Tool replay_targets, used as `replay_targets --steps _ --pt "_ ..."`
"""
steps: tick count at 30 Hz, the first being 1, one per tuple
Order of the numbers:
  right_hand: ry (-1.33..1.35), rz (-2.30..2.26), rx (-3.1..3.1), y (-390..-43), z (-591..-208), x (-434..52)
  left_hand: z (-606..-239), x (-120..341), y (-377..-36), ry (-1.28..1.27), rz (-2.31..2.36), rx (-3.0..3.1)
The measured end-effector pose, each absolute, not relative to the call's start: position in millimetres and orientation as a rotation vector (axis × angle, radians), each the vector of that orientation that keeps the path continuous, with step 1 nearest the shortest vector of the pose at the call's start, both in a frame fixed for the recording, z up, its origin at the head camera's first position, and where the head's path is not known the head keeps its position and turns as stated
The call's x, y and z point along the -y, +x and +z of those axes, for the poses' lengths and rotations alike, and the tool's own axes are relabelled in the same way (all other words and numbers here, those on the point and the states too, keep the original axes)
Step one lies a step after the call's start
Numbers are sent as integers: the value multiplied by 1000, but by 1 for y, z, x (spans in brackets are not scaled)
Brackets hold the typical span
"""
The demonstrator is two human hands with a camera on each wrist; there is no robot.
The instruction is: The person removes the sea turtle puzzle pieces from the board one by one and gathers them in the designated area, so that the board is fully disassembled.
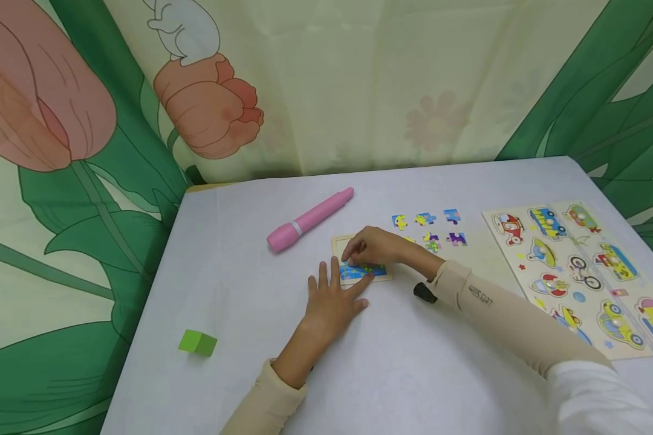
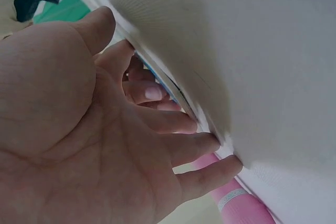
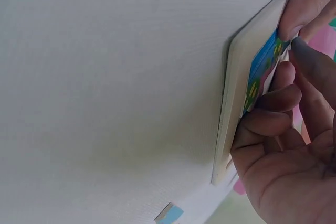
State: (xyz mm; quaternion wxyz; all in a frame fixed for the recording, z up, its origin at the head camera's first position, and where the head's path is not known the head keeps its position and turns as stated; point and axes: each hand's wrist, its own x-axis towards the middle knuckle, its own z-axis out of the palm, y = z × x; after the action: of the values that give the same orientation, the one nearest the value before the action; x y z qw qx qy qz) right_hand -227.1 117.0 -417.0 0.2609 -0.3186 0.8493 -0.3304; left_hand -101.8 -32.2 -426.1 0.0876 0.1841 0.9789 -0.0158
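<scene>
A small wooden jigsaw tray (image 1: 334,246) lies on the table, with blue, patterned pieces (image 1: 354,273) filling its lower part. My left hand (image 1: 329,305) has its fingers spread, fingertips along the tray's near and left edges; the left wrist view shows them straight. Over the tray my right hand (image 1: 378,246) bends its fingers down. In the right wrist view its thumb and curled fingers pinch a puzzle piece (image 3: 268,80) at the tray, close to a left fingertip. Much of that piece is hidden by the fingers.
Several loose jigsaw pieces (image 1: 425,219) lie right of the tray. Farther right is a large knobbed vehicle puzzle board (image 1: 528,266). A pink pen-shaped stick (image 1: 310,219) lies behind the tray, and a green block (image 1: 198,342) sits at the left. A printed curtain (image 1: 359,90) hangs behind the table.
</scene>
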Motion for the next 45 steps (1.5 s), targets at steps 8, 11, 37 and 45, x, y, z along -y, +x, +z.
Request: replay_targets --steps 8,11,37,45 --pt "-806 -912 -2249 -230 -416 -117 -424 32 -102 555 -87 -2927" --pt "-755 -936 -2220 -230 -415 -117 -424 31 -102 547 -91 -2921" --pt "-604 -1096 -2316 -237 -409 -160 -423 29 -100 504 14 -2912" --pt "-448 -1087 -2321 -228 -401 -210 -424 29 -101 471 31 -2884"
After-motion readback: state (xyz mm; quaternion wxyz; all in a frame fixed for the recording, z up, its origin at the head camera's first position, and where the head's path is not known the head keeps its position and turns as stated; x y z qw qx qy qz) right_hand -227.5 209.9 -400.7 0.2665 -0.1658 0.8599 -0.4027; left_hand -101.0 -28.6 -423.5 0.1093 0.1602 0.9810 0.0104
